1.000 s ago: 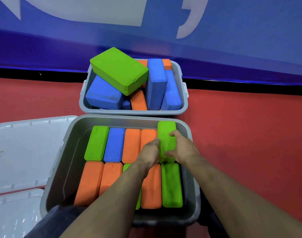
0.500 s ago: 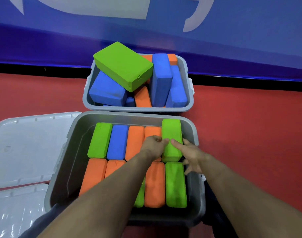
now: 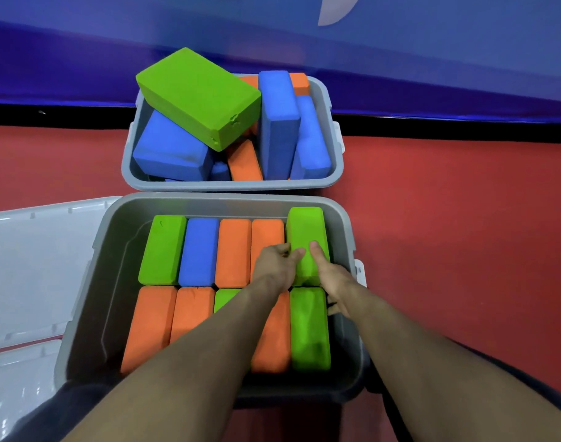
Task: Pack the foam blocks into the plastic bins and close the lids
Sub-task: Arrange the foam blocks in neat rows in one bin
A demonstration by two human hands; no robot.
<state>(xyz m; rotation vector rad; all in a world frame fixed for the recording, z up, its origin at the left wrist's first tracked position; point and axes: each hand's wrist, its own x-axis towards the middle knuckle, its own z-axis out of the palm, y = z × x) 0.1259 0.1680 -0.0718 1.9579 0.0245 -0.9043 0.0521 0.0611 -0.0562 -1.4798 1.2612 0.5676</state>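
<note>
No legible text, labels, brands or numbers appear anywhere; the blue wall banner (image 3: 432, 52) behind the bins carries only cropped fragments of pale shapes (image 3: 334, 11) along the top edge, too partial to read as letters.

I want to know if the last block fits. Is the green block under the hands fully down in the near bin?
Not fully. The green block stands higher than the orange block beside it, while both hands press it.
</note>
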